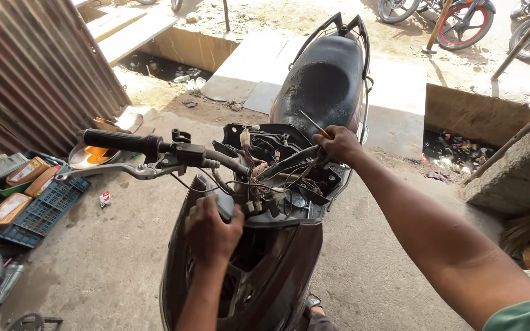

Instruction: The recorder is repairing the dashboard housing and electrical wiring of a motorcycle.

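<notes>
Head view, from the left: a blue crate (44, 211) on the floor holds several oil bottles (27, 171), too crowded to count. One black handlebar grip (118, 141) points left, its long axis nearly level, with one silver brake lever (108, 172) beneath it. The scooter (277, 257) stands in the middle of the concrete floor (105, 263), its long axis running away from the camera, black seat (326, 79) at the far end and dark maroon front panel nearest. Its handlebar cover is off, so tangled wires (265, 178) lie bare. The left hand (211, 232) comes up from below, forearm upright, fingers curled over the panel's top edge. The right hand (338, 144) reaches in from the lower right with the arm stretched out, its fingers pressed together around one screwdriver (314, 124) with an orange handle; the thin shaft points up and left, toward the seat.
</notes>
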